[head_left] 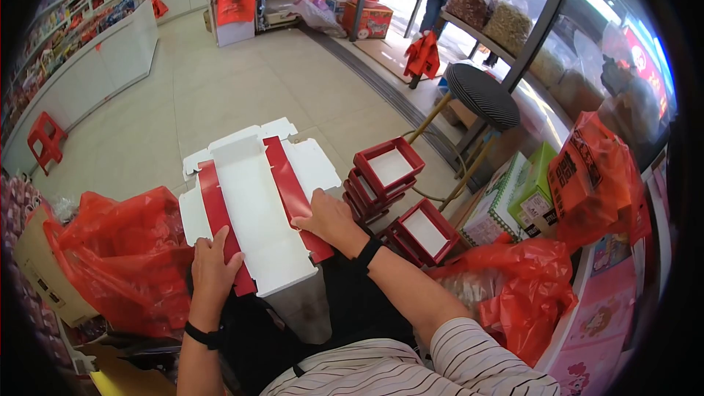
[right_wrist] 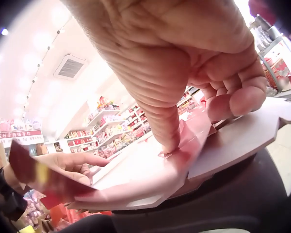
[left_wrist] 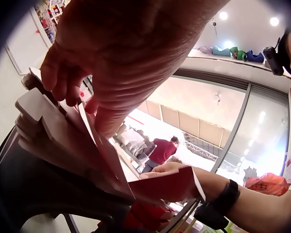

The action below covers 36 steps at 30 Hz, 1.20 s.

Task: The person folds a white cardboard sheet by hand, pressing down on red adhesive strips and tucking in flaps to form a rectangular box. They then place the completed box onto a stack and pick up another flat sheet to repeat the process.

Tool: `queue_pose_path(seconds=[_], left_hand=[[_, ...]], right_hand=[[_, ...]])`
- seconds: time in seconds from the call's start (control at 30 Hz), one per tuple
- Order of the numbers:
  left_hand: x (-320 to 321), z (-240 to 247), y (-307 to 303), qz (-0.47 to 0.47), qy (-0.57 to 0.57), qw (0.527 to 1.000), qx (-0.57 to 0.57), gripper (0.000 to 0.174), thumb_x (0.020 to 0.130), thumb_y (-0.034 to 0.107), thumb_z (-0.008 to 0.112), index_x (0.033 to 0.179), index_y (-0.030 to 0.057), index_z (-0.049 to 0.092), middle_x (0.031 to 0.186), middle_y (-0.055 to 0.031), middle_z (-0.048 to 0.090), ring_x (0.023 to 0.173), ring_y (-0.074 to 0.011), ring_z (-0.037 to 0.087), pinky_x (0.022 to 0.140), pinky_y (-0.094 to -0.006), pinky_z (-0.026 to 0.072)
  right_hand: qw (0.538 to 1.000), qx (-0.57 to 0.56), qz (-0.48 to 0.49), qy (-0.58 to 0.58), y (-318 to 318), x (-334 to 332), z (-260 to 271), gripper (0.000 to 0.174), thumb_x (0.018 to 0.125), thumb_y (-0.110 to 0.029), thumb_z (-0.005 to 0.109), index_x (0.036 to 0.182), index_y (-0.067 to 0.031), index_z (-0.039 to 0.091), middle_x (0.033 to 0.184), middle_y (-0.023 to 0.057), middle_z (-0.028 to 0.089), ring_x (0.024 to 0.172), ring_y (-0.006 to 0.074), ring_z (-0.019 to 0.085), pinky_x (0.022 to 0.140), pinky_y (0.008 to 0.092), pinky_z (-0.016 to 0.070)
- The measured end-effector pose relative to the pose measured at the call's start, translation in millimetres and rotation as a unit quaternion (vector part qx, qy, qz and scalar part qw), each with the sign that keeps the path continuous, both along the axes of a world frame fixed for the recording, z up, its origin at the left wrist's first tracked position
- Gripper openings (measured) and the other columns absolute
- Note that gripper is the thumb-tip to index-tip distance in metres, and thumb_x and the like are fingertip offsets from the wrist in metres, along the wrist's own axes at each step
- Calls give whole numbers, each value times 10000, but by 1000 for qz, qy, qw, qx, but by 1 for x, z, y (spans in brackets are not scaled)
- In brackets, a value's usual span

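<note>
A flat cardboard box blank [head_left: 253, 198], white in the middle with notched white flaps, lies before me, its long red side strips folded up from the white panel. My left hand [head_left: 213, 268] pinches the near end of the left red strip [head_left: 215, 202] between thumb and fingers. On the other side my right hand [head_left: 331, 218] grips the right red strip [head_left: 286, 172], thumb on the inner face and fingers outside. The right wrist view shows this thumb pressing at the fold, with the strip [right_wrist: 196, 138] bent up beside it. A dark rounded support [right_wrist: 223, 208] is beneath the blank.
Stacked red-rimmed box trays [head_left: 389, 185] stand to the right, near a round black stool [head_left: 482, 95]. Red plastic bags [head_left: 132, 249] lie at the left, with another red bag [head_left: 524, 271] at the right. Green-and-white cartons [head_left: 502, 194] stand behind it.
</note>
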<state>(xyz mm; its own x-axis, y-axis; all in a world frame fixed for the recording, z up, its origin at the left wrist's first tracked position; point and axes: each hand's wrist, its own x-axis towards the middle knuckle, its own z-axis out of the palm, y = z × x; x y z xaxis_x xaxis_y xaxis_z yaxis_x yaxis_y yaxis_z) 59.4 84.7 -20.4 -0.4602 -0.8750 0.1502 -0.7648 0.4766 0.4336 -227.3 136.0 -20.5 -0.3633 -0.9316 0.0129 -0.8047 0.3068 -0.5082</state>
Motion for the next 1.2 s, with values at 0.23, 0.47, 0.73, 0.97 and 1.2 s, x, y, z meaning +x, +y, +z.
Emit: queue_pose_path(seconds=[0.23,0.47,0.73,0.97,1.2], left_hand=[[-15,-11,0,-25,5,1000,-11,474,902,64,691,1362,24,584,1167,-281,586,984,-506,672,856,-549,579],[-21,-3,-9,-57,-41,997,-38,325,937,111,634,1244,2,636,1109,-270,653,1003,-467,681,883,-533,569],[-18,17,-14,-83,-80,993,26,268,977,231,589,1119,25,685,1023,-214,739,984,-417,711,855,-515,560],[0,22,-5,-70,13,996,54,178,987,175,620,1072,26,667,953,-191,721,916,-377,704,813,-463,557],[4,16,6,-65,38,994,78,182,1010,188,619,1103,40,672,997,-183,714,929,-369,698,828,-446,557]], right_hand=[[998,3,7,-55,10,6,7,541,799,-353,862,1017,83,626,954,295,732,939,477,732,818,520,582],[996,-40,28,-77,13,13,11,473,881,-304,780,1103,26,524,854,247,718,853,471,727,769,537,562],[971,-165,147,-87,27,25,19,292,1001,-184,677,1256,-69,595,910,212,696,828,406,701,733,454,547],[952,-140,220,-158,43,5,9,156,1012,-112,631,1128,-11,660,1024,196,714,915,370,692,826,416,556],[957,-103,229,-143,55,7,16,246,995,-65,636,1228,1,677,967,104,686,776,167,590,752,319,517]])
